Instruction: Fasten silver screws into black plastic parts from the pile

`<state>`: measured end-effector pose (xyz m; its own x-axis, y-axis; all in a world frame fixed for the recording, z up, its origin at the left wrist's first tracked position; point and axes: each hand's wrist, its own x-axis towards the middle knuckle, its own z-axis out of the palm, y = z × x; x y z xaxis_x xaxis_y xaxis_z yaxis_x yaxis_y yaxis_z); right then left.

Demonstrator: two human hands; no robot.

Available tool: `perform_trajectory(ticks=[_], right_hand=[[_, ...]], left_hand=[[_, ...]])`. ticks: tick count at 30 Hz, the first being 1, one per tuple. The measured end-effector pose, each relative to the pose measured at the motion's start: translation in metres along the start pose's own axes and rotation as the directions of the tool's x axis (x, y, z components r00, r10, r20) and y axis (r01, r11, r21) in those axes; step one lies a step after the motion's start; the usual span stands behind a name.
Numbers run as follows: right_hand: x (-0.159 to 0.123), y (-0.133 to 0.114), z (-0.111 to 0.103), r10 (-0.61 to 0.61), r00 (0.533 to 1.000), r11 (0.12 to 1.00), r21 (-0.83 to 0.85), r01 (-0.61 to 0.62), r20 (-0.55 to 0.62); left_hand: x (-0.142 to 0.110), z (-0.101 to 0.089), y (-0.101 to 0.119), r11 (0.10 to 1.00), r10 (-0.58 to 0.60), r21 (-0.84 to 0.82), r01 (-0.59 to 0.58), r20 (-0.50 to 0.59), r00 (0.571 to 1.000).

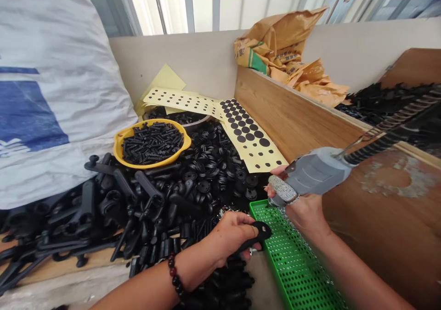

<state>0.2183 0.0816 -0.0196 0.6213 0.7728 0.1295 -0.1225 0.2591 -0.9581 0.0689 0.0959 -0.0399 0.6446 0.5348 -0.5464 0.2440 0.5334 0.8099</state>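
Observation:
My left hand (229,236) is closed around a black plastic crank handle (264,230), whose rounded end sticks out past my thumb over the rim of a green perforated tray (292,264). My right hand (308,211) grips a grey electric screwdriver (319,170) above that tray, with a pale textured wrap (283,189) at the fingers. The screwdriver's tip is hidden. Small shiny metal pieces lie along the tray's right side. Black crank arms (117,204) are heaped left of my left hand, and black round parts (213,163) lie beyond it.
A yellow basin (151,166) holds black screw-like pieces. Sheets of black round stickers (246,133) lean by a wooden partition (296,103). Crumpled brown bags (279,48) rest on it. A white sack (58,89) stands left. A coiled cord (382,144) runs from the screwdriver.

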Motion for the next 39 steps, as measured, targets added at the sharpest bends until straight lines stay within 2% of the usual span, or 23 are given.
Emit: perform_trajectory(ticks=[15, 31, 35, 39], right_hand=[[-0.001, 0.007, -0.004, -0.056, 0.998, 0.998, -0.017, 0.056, 0.019], [-0.001, 0.014, -0.008, -0.04, 0.998, 0.999, 0.032, 0.039, 0.043], [-0.004, 0.004, -0.005, -0.063, 0.998, 0.997, 0.046, 0.062, 0.022], [-0.012, -0.026, -0.002, -0.08, 0.996, 0.995, 0.07, 0.077, 0.046]], left_hand=[[0.0, 0.0, -0.001, 1.0, 0.006, -0.005, -0.006, -0.003, 1.0], [0.001, -0.001, -0.003, 0.999, 0.033, 0.018, -0.033, 0.007, 0.999], [0.0, -0.001, -0.003, 0.999, 0.022, 0.022, -0.023, 0.011, 1.0], [0.001, 0.0, -0.003, 1.0, 0.021, 0.019, -0.021, 0.008, 1.0]])
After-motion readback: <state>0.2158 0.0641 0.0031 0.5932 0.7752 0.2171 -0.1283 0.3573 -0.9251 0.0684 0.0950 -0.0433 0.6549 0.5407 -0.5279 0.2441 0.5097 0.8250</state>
